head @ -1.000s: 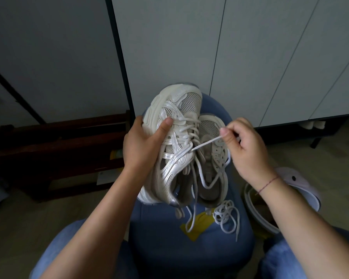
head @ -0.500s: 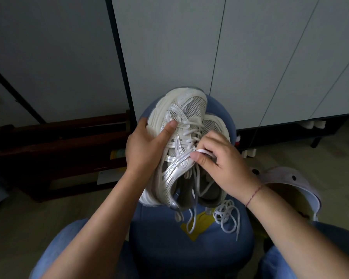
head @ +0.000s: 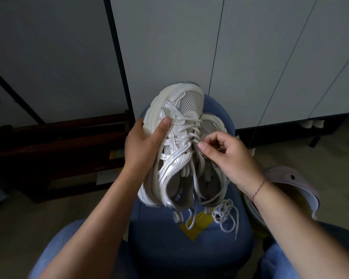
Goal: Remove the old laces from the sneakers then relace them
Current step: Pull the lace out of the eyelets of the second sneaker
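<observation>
My left hand [head: 142,142] grips a white and silver sneaker [head: 175,158] by its side, thumb across the upper, toe pointing away from me. Its white lace [head: 189,130] still crosses the upper eyelets, and loose ends hang down past the heel. My right hand [head: 228,156] has its fingers curled, with thumb and forefinger pinching the lace at the right-hand eyelets. The second sneaker [head: 211,125] lies behind it, partly hidden by my right hand. A loose white lace [head: 226,215] lies bunched on the blue stool [head: 189,250].
A yellow tag [head: 196,225] lies on the stool under the hanging lace ends. A lilac clog [head: 302,184] sits on the floor to the right. White cabinet doors [head: 250,57] stand behind, and a dark wooden bench [head: 58,150] is at the left. My knees flank the stool.
My right hand, which had pulled a lace end out to the right, came back to the sneaker and now sits at the eyelets. The left hand kept its hold.
</observation>
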The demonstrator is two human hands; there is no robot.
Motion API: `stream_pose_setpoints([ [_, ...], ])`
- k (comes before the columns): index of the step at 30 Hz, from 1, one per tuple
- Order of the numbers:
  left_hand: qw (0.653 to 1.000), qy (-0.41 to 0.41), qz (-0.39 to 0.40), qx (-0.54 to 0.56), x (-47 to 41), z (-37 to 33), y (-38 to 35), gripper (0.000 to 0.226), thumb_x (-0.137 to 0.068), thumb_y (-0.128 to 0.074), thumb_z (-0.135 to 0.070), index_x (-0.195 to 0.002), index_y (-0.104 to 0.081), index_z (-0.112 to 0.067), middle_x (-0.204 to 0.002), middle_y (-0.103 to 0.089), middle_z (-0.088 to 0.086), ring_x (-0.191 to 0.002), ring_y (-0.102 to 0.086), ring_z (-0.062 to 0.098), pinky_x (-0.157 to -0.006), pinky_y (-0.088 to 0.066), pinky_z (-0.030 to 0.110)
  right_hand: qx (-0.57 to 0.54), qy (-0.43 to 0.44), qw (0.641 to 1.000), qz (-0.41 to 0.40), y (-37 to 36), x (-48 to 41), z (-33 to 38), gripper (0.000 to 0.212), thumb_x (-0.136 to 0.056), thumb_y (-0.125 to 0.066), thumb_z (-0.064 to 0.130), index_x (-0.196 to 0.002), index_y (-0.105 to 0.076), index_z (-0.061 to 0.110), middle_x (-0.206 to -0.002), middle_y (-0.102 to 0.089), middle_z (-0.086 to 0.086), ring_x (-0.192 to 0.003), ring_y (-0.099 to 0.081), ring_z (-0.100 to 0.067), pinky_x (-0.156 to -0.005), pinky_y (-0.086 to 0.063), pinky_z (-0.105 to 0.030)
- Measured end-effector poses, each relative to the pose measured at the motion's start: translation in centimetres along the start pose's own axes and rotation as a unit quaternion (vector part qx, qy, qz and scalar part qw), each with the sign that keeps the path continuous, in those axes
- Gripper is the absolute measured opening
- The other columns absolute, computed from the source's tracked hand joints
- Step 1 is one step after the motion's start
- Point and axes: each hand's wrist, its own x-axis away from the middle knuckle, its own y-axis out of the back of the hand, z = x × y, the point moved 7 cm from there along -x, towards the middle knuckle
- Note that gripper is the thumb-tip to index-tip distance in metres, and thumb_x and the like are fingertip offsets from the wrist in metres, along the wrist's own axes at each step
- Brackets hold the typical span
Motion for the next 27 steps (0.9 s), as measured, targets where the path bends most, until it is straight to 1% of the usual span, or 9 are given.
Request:
stream_pose_setpoints([
  [3, 1.0, 0.0, 0.004, 0.006, 0.3, 0.0, -0.3, 0.051, -0.08, -0.071, -0.055, -0.12, -0.063, -0.024, -0.105, -0.071, -0.014, -0.094, -0.067, -0.002, -0.082, -0.052, 0.018, -0.005, -0.002, 1.0, -0.021, 0.2, -0.1, 0.2, 0.006, -0.082, -0.072, 0.022, -0.082, -0.066, 0.019, -0.081, -0.068, 0.001, -0.076, -0.061, -0.007, -0.073, -0.051, -0.02],
  [6, 1.0, 0.002, 0.006, 0.01, 0.6, 0.0, -0.7, 0.046, -0.079, -0.072, -0.054, -0.113, -0.064, -0.023, -0.1, -0.072, -0.013, -0.089, -0.068, -0.003, -0.076, -0.052, 0.017, 0.013, 0.004, 0.999, -0.034, 0.4, 0.0, 0.6, 0.008, -0.082, -0.073, 0.018, -0.078, -0.068, 0.023, -0.079, -0.069, 0.002, -0.074, -0.062, -0.007, -0.072, -0.051, -0.018],
  [12, 0.999, 0.006, 0.006, 0.038, 0.6, 0.0, -0.9, 0.058, -0.076, -0.07, -0.058, -0.121, -0.063, -0.023, -0.107, -0.072, -0.011, -0.097, -0.069, 0.001, -0.089, -0.055, 0.026, 0.107, 0.051, 0.992, -0.034, 0.5, 0.1, 2.0, 0.016, -0.093, -0.057, 0.018, -0.08, -0.056, 0.027, -0.076, -0.06, 0.009, -0.073, -0.055, -0.002, -0.066, -0.041, -0.008],
  [17, 0.999, 0.002, 0.009, 0.046, 0.5, -0.1, -0.8, 0.063, -0.074, -0.07, -0.06, -0.124, -0.062, -0.023, -0.11, -0.072, -0.01, -0.1, -0.069, 0.003, -0.092, -0.055, 0.03, 0.084, 0.041, 0.995, -0.036, 1.1, 0.1, 2.4, 0.017, -0.096, -0.052, 0.017, -0.08, -0.053, 0.025, -0.07, -0.053, 0.008, -0.064, -0.049, -0.003, -0.064, -0.042, -0.019],
  [20, 0.998, 0.001, 0.016, 0.054, 0.6, -0.3, -0.9, 0.058, -0.075, -0.069, -0.057, -0.122, -0.062, -0.023, -0.108, -0.072, -0.01, -0.097, -0.069, 0.002, -0.088, -0.056, 0.025, -0.005, 0.02, 1.0, -0.017, 0.8, 0.0, 2.4, 0.019, -0.096, -0.052, 0.012, -0.081, -0.055, 0.022, -0.066, -0.05, 0.01, -0.059, -0.044, -0.005, -0.059, -0.04, -0.019],
  [22, 0.998, 0.0, 0.02, 0.057, 0.6, -0.4, -0.9, 0.054, -0.075, -0.069, -0.056, -0.119, -0.062, -0.024, -0.107, -0.073, -0.01, -0.095, -0.069, 0.002, -0.084, -0.056, 0.022, -0.151, -0.026, 0.988, 0.0, 0.7, -0.1, 2.2, 0.017, -0.095, -0.05, 0.006, -0.084, -0.056, 0.017, -0.064, -0.049, 0.009, -0.055, -0.038, -0.003, -0.053, -0.033, -0.014],
  [23, 0.998, -0.001, 0.022, 0.059, 0.6, -0.5, -0.9, 0.054, -0.075, -0.069, -0.056, -0.118, -0.062, -0.024, -0.106, -0.073, -0.01, -0.094, -0.07, 0.001, -0.082, -0.055, 0.02, -0.246, -0.065, 0.967, 0.008, 0.6, -0.1, 1.9, 0.014, -0.093, -0.049, 0.003, -0.087, -0.056, 0.014, -0.063, -0.049, 0.007, -0.052, -0.035, -0.003, -0.05, -0.03, -0.013],
  [25, 0.998, -0.001, 0.026, 0.063, 0.7, -0.5, -1.1, 0.054, -0.075, -0.069, -0.055, -0.117, -0.063, -0.023, -0.104, -0.073, -0.009, -0.093, -0.07, 0.001, -0.079, -0.055, 0.017, -0.402, -0.152, 0.903, 0.02, 0.0, 0.1, 1.3, 0.009, -0.086, -0.051, 0.006, -0.091, -0.057, 0.011, -0.062, -0.05, 0.004, -0.048, -0.034, -0.003, -0.047, -0.027, -0.013],
  [27, 0.998, 0.001, 0.028, 0.051, 0.7, -0.3, -1.2, 0.053, -0.074, -0.069, -0.058, -0.116, -0.062, -0.025, -0.104, -0.073, -0.01, -0.093, -0.07, 0.001, -0.08, -0.055, 0.019, -0.452, -0.201, 0.869, 0.033, -0.4, 0.3, 0.7, 0.012, -0.082, -0.054, 0.011, -0.093, -0.06, 0.01, -0.064, -0.049, 0.003, -0.048, -0.036, -0.004, -0.046, -0.029, -0.014],
])
